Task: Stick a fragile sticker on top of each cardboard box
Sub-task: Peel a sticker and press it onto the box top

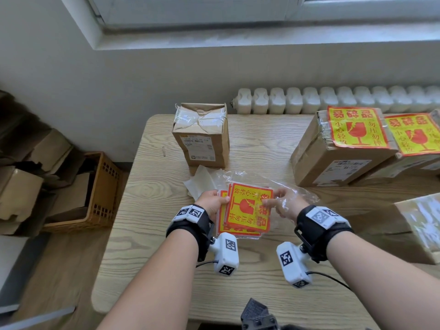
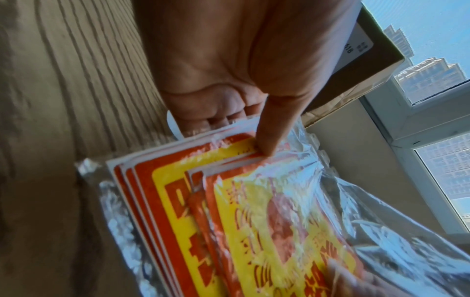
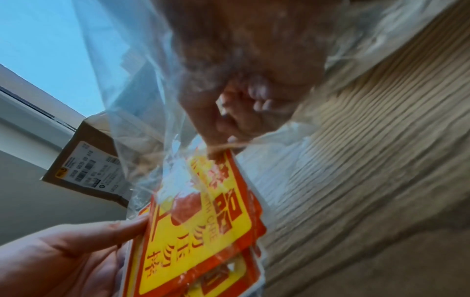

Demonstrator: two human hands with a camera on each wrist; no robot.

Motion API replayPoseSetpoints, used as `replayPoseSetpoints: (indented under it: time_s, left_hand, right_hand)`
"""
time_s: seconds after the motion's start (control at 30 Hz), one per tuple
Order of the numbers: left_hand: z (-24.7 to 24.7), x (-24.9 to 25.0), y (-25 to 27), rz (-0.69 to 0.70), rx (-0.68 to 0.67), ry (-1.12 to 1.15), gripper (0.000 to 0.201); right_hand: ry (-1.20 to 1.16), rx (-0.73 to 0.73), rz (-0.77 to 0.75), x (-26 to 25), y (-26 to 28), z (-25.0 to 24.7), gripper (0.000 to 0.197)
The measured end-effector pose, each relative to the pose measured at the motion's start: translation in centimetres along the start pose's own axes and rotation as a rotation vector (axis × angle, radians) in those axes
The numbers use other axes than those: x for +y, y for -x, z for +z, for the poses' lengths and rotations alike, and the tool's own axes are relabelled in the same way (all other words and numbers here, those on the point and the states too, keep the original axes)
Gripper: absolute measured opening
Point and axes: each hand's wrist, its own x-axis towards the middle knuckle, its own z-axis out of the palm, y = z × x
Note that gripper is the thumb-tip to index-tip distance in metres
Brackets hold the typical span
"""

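A stack of red-and-yellow fragile stickers [image 1: 247, 210] sits half inside a clear plastic bag [image 1: 300, 194], just above the table's middle. My left hand [image 1: 221, 198] grips the stack's left edge, thumb [image 2: 269, 130] on top and fingers beneath. My right hand [image 1: 273, 198] is inside the bag and pinches the upper right corner of the top sticker [image 3: 201, 231]. A tall taped cardboard box [image 1: 202, 134] with no sticker on top stands behind the stack. Two boxes at the right, one [image 1: 338, 153] and its neighbour [image 1: 416, 163], each carry a sticker on top.
Peeled backing papers [image 1: 202, 182] lie between the stack and the tall box. Another taped box [image 1: 421, 225] is at the right edge. A wicker basket [image 1: 100, 186] and loose cardboard stand on the floor left of the table [image 1: 147, 246]. A radiator [image 1: 333, 98] runs behind.
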Motion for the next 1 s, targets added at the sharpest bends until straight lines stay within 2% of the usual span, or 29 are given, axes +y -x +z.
replayPoseSetpoints:
  time_s: [0.07, 0.2, 0.23, 0.33, 0.4, 0.5, 0.6, 0.67, 0.8, 0.87, 0.93, 1.0]
  left_hand:
    - [-0.1, -0.1, -0.3, 0.001, 0.012, -0.002, 0.023]
    - [-0.5, 0.0, -0.6, -0.004, 0.028, -0.079, 0.006]
    - [-0.6, -0.1, -0.6, -0.001, 0.044, -0.105, 0.007]
    - [-0.9, -0.6, -1.5, -0.011, 0.101, -0.235, 0.030]
    - [-1.0, -0.6, -1.6, -0.021, 0.151, -0.325, 0.037]
    - [-1.3, -0.8, -1.7, -0.036, 0.206, -0.487, 0.031]
    - [-1.3, -1.4, -2.0, -0.043, 0.264, -0.611, 0.018]
    - [-1.1, -1.8, -1.7, -0.049, 0.307, -0.688, 0.023]
    - [-0.1, -1.4, -0.3, -0.050, 0.384, -0.735, 0.034]
    - [0.6, -0.5, 0.6, -0.080, 0.500, -0.682, 0.035]
    - [1.5, 0.7, 1.8, -0.055, 0.560, -0.640, 0.042]
    - [2.4, 2.2, 2.7, 0.059, 0.577, -0.599, 0.041]
  right_hand:
    - [-0.034, 0.018, -0.008, -0.2, 0.2, 0.0, 0.023]
    - [-0.029, -0.040, -0.011, -0.3, 0.7, 0.0, 0.003]
    - [-0.042, -0.039, -0.008, -0.2, 0.6, 0.0, 0.003]
    - [-0.027, 0.021, 0.033, -0.1, 0.6, -0.1, 0.009]
    - [0.005, 0.044, 0.051, -0.2, 1.0, -0.5, 0.012]
    - [0.040, 0.048, 0.035, -0.4, 1.6, -1.3, 0.021]
    - [0.043, 0.106, -0.014, -0.8, 2.5, -2.4, 0.013]
    - [0.012, 0.150, -0.059, -1.1, 3.3, -3.2, 0.014]
    - [-0.032, 0.272, -0.127, -1.2, 4.3, -5.2, 0.022]
    - [-0.007, 0.296, -0.161, -1.4, 4.8, -6.3, 0.018]
    - [0.043, 0.264, -0.226, -1.9, 5.5, -7.4, 0.016]
    - [0.065, 0.238, -0.298, -2.5, 6.5, -8.5, 0.016]
